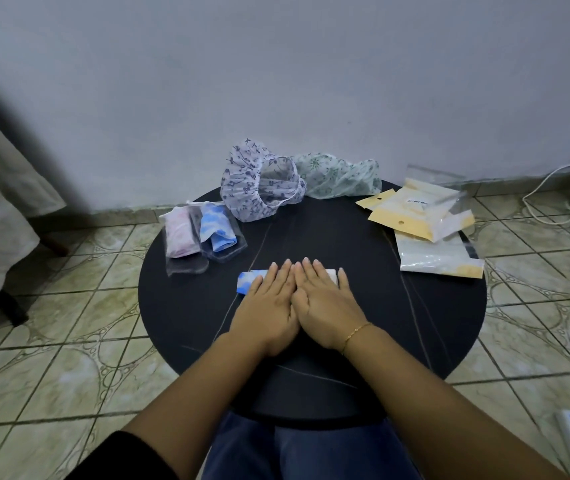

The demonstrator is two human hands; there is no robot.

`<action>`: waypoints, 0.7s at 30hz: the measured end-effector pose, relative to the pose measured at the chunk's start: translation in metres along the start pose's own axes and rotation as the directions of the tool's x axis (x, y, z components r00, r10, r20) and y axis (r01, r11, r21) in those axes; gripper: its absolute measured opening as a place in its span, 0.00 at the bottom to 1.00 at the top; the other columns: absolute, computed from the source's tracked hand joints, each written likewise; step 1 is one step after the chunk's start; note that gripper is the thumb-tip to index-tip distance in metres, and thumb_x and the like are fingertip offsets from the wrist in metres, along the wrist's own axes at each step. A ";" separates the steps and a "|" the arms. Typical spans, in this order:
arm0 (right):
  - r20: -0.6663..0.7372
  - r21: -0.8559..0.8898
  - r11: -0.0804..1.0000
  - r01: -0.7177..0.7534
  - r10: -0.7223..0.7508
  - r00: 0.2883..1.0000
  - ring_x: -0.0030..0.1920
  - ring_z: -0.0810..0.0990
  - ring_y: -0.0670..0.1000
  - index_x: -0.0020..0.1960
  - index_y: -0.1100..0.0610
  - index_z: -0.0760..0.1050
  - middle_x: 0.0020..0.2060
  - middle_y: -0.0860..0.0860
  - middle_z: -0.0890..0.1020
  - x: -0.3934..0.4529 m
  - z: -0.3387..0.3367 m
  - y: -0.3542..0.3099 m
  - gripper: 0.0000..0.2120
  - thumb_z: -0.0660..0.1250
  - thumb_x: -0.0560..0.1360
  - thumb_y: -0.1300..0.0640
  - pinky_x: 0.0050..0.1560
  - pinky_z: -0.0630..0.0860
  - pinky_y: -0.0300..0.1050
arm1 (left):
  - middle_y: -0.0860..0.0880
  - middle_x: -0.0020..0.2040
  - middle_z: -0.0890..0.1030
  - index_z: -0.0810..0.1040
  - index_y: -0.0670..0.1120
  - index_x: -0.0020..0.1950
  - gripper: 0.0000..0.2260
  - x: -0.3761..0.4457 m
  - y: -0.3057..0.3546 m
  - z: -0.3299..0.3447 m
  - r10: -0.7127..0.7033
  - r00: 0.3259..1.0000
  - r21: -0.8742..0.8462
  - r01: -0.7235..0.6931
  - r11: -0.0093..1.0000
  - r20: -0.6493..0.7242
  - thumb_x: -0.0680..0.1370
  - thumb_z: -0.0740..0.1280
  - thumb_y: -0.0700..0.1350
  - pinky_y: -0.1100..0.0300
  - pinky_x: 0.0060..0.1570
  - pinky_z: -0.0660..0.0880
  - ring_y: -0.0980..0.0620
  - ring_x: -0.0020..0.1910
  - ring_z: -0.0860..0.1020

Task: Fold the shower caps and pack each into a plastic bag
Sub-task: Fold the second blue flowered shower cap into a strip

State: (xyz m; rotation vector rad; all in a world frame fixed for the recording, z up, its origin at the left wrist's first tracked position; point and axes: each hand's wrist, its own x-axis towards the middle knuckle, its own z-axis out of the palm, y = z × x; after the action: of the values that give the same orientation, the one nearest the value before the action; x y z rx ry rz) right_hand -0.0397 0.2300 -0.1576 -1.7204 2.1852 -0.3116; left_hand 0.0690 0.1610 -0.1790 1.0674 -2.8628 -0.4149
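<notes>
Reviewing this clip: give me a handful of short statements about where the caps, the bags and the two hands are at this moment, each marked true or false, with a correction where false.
1. Both hands press flat on the folded blue-and-white cap. True: left hand and right hand lie side by side on it.
2. Two packed bags lie at the table's left. True: the pink cap's bag and the blue cap's bag.
3. The purple-flowered cap is already folded. False: it stands loose and open at the back.
4. The green-patterned cap is bagged. False: it lies loose, unbagged.
5. The empty bags are stacked at the left. False: at the right edge.
</notes>
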 end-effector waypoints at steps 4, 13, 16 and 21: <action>0.009 -0.003 1.000 -0.001 0.001 1.000 0.75 0.38 0.43 0.77 0.52 0.40 0.77 0.46 0.42 0.001 0.004 0.005 0.26 0.41 0.81 0.49 0.74 0.34 0.51 | 0.52 0.77 0.38 0.38 0.49 0.77 0.24 -0.002 0.000 0.001 -0.006 1.000 0.032 0.006 0.999 -0.004 0.83 0.44 0.51 0.57 0.73 0.37 0.54 0.75 0.36; -0.032 -0.074 0.997 -0.027 0.024 0.999 0.75 0.39 0.42 0.77 0.51 0.42 0.77 0.45 0.43 0.001 0.007 0.010 0.27 0.40 0.81 0.44 0.72 0.32 0.50 | 0.50 0.78 0.40 0.41 0.45 0.77 0.26 -0.006 -0.011 -0.007 -0.130 0.991 0.030 0.129 0.991 0.032 0.82 0.46 0.51 0.58 0.74 0.38 0.55 0.76 0.39; -0.036 -0.087 0.995 -0.050 0.047 0.998 0.75 0.39 0.43 0.77 0.52 0.42 0.77 0.45 0.43 -0.003 0.008 0.013 0.26 0.40 0.81 0.44 0.72 0.32 0.51 | 0.51 0.78 0.40 0.41 0.47 0.78 0.27 -0.012 -0.025 -0.015 -0.163 0.983 0.064 0.158 0.985 0.082 0.82 0.47 0.50 0.58 0.74 0.40 0.55 0.76 0.39; -0.031 -0.109 0.988 -0.106 0.103 0.994 0.76 0.41 0.42 0.78 0.52 0.43 0.77 0.45 0.44 -0.012 0.004 0.017 0.26 0.41 0.81 0.48 0.74 0.35 0.52 | 0.52 0.78 0.40 0.41 0.48 0.78 0.27 -0.013 -0.027 -0.019 -0.173 0.979 0.081 0.165 0.983 0.107 0.81 0.45 0.51 0.55 0.74 0.40 0.56 0.76 0.39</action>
State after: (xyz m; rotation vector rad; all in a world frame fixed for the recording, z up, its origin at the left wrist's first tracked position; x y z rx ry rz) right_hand -0.0507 0.2462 -0.1660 -1.6586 2.3413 -0.1911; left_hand 0.0990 0.1458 -0.1679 1.3487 -2.9160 -0.3966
